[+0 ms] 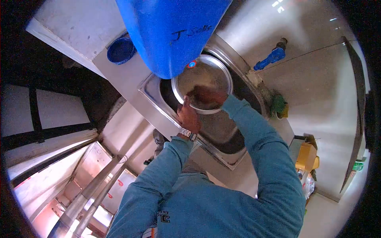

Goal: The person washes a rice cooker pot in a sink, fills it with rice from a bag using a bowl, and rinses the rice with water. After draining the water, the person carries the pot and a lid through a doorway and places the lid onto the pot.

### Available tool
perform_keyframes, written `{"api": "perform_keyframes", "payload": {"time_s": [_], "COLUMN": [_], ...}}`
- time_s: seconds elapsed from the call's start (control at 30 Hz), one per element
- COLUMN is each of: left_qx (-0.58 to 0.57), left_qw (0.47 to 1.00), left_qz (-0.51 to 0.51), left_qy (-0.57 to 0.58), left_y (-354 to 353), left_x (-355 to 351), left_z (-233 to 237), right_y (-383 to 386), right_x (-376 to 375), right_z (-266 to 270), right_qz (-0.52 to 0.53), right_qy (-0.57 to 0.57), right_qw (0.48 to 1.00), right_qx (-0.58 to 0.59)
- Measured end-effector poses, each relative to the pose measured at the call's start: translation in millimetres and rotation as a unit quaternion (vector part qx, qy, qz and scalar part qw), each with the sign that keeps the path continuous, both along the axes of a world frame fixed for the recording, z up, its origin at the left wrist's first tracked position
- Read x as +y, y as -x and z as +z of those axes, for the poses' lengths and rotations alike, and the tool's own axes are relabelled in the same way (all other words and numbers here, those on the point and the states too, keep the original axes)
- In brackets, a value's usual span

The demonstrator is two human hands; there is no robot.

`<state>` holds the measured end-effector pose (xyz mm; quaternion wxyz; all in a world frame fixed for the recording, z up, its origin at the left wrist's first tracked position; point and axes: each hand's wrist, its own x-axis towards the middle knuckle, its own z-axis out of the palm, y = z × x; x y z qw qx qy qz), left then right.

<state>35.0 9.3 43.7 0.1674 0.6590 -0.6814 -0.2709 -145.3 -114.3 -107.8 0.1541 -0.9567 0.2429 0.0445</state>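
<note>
A round metal pan (218, 64) with a shiny rim is tilted in the steel sink (218, 129). My left hand (188, 115), with a metal watch at the wrist, grips the pan's near rim at the lower left. Inside the pan is my right hand (208, 96), low over its bottom; its fingers are dark and blurred, and what they hold, if anything, cannot be made out. A small red and blue sticker marks the pan's upper left edge, close to a large blue container (170, 35) that hangs over the sink's left part.
Blue bowls or plates (121, 50) sit on the counter at the upper left. A blue tap (270, 58) juts from the wall. A green scrubber (278, 104) in a holder stands right of the sink. Yellow containers (306, 156) are farther right.
</note>
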Motion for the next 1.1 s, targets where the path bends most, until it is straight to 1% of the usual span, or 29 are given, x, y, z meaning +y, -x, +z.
{"api": "perform_keyframes", "payload": {"time_s": [0.03, 0.07, 0.13, 0.17, 0.23, 0.27, 0.33, 0.4, 0.43, 0.47, 0.5, 0.53, 0.57, 0.6, 0.63, 0.67, 0.7, 0.73, 0.77, 0.8, 0.83, 0.87, 0.9, 0.93, 0.97, 1.0, 1.03, 1.07, 1.1], "left_qx": [-0.093, -0.094, -0.045, -0.045, 0.094, 0.094, -0.099, -0.087, -0.023, 0.044, 0.045, 0.046, 0.047, 0.046, 0.274, 0.480, 0.481, 0.482, 0.482, 0.483, 0.186, -0.142, -0.142, 0.130, 0.389, 0.386, 0.380, 0.366, 0.364], "left_qw": [0.994, 0.994, 0.998, 0.998, 0.992, 0.992, 0.989, 0.991, 0.999, 0.982, 0.983, 0.986, 0.989, 0.989, 0.943, 0.818, 0.817, 0.819, 0.819, 0.818, 0.961, 0.937, 0.937, 0.966, 0.908, 0.909, 0.903, 0.878, 0.878], "left_qz": [-0.057, -0.056, -0.032, -0.033, 0.047, 0.052, -0.051, -0.070, 0.005, 0.082, 0.079, 0.083, 0.088, 0.089, 0.189, 0.272, 0.272, 0.280, 0.290, 0.291, 0.175, 0.027, 0.026, 0.087, 0.140, 0.140, 0.192, 0.241, 0.241], "left_qy": [0.000, -0.002, -0.020, -0.017, 0.066, 0.070, -0.099, -0.076, 0.044, 0.164, 0.162, 0.136, 0.110, 0.108, -0.028, -0.163, -0.163, -0.138, -0.113, -0.114, 0.110, 0.317, 0.318, 0.205, 0.072, 0.073, -0.061, -0.194, -0.194], "left_y": [-1, 0, 2, 4, 6, 4, 0, 4, 5, 7, 8, 7, 7, 6, 7, 8, 11, 14, 17, 15, 10, 8, 12, 17, 18, 15, 12, 11, 13], "left_x": [0, 0, -2, -1, -1, -6, -9, -6, -1, 2, 3, 2, -1, -2, -6, -10, -9, -7, -4, -2, -1, 0, 0, 1, 2, -2, -6, -7, -6], "left_z": [2, 1, 0, -13, -46, -28, 24, -17, -26, -32, -38, -43, -45, -34, -12, 0, -2, -10, -19, -32, -46, -53, -50, -46, -41, -27, -13, -4, -7], "right_y": [10, 56, -27, -23, -25, -16, -26, -17, -10, -10, -17, -21, -33, -46, -59, -65, -53, -27, -13, -16, -18, -20, -17, -17, -16, -15, -11, -5, -1], "right_x": [-15, 5, -13, -15, 2, 7, -18, -46, -46, -53, -62, -67, -23, -7, 0, 1, 2, 5, 6, 10, 18, 22, 20, 20, 18, 8, -6, -19, -33], "right_z": [-30, 32, 154, 148, 135, 128, 102, 79, 68, 32, -15, -38, 71, 106, 128, 137, 124, 99, 85, 90, 95, 99, 82, 64, 46, 40, 37, 32, 23], "right_qz": [-0.124, -0.123, -0.308, -0.309, -0.303, -0.294, -0.281, -0.277, -0.276, -0.280, -0.254, -0.224, -0.324, -0.323, -0.175, -0.021, -0.021, -0.115, -0.203, -0.203, -0.113, -0.021, -0.021, -0.050, -0.079, -0.078, -0.177, -0.270, -0.271], "right_qy": [0.011, 0.009, -0.153, -0.151, -0.095, -0.068, -0.026, 0.020, 0.045, 0.045, 0.022, -0.001, -0.072, -0.074, -0.084, -0.091, -0.091, -0.190, -0.280, -0.282, -0.277, -0.267, -0.266, -0.242, -0.218, -0.218, -0.245, -0.267, -0.268], "right_qw": [0.987, 0.987, 0.938, 0.938, 0.948, 0.953, 0.957, 0.954, 0.950, 0.949, 0.958, 0.967, 0.932, 0.932, 0.980, 0.993, 0.993, 0.970, 0.899, 0.899, 0.940, 0.962, 0.962, 0.968, 0.972, 0.972, 0.939, 0.880, 0.880], "right_qx": [-0.099, -0.100, 0.043, 0.042, -0.004, -0.027, -0.071, -0.116, -0.139, -0.140, -0.130, -0.120, -0.145, -0.145, -0.037, 0.073, 0.075, -0.099, -0.267, -0.266, -0.164, -0.059, -0.060, -0.047, -0.036, -0.039, -0.164, -0.283, -0.285]}}
